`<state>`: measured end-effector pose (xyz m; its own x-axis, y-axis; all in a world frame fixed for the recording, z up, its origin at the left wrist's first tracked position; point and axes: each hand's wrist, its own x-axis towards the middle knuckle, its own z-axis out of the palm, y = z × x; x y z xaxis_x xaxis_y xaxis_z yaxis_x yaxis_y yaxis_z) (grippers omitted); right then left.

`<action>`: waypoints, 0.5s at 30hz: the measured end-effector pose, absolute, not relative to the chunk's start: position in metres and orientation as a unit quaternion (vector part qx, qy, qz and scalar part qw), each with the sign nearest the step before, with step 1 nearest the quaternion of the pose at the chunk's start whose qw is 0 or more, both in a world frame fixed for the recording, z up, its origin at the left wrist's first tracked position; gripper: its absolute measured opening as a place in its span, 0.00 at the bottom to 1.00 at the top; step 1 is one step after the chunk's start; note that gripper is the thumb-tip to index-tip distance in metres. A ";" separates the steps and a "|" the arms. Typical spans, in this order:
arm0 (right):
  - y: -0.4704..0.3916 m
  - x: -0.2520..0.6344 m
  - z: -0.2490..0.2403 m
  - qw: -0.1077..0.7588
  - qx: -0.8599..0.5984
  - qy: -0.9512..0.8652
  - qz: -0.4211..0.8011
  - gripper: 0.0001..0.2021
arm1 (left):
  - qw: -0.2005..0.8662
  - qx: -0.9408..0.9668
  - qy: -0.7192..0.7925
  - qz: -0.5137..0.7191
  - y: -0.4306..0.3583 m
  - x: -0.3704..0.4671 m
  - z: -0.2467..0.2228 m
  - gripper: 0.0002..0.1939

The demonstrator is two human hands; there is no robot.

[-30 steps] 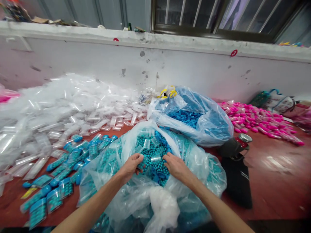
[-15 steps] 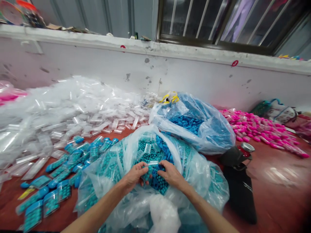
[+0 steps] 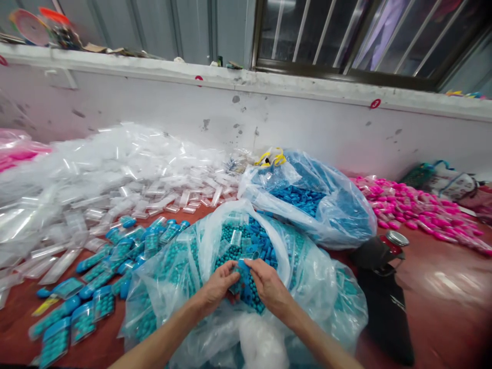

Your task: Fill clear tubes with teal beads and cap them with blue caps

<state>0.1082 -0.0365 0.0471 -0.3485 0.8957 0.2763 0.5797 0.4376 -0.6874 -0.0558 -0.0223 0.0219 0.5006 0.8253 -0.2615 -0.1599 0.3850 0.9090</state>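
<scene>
Over the opening of a large clear plastic bag full of teal beads, my two hands meet. My left hand is closed around a small clear container of beads, partly hidden by the fingers. A blue cap is at the container's top, pinched between the thumb and fingers of my right hand. Loose blue caps lie among the beads in the bag, and a clear empty container rests on them.
Filled containers with blue caps lie left of the bag. Behind them spreads a heap of clear empty containers. A second bag holds blue caps. Pink pieces, a metal-lidded jar and a dark flat item are to the right.
The blue cap in my right hand has come left onto the top of the container, and my hands are closer together. The whole view has shifted slightly.
</scene>
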 end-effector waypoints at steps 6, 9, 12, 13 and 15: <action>-0.035 0.103 0.049 0.403 -0.525 -0.675 0.327 0.11 | 0.745 0.421 0.372 0.359 -0.027 -0.047 0.027 0.38; -0.034 0.101 0.047 0.414 -0.550 -0.631 0.357 0.12 | 0.735 0.415 0.387 0.371 -0.028 -0.043 0.032 0.41; -0.032 0.102 0.042 0.410 -0.559 -0.576 0.434 0.12 | 0.732 0.422 0.391 0.366 -0.028 -0.043 0.036 0.43; -0.032 0.102 0.042 0.407 -0.557 -0.567 0.451 0.11 | 0.734 0.422 0.389 0.362 -0.029 -0.043 0.038 0.42; -0.035 0.102 0.042 0.416 -0.546 -0.584 0.432 0.11 | 0.742 0.417 0.384 0.358 -0.029 -0.043 0.040 0.41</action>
<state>0.1022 -0.0350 0.0422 -0.0569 0.9983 0.0136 0.2788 0.0290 -0.9599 -0.0433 -0.0295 0.0404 0.4481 0.8519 -0.2711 -0.2120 0.3959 0.8935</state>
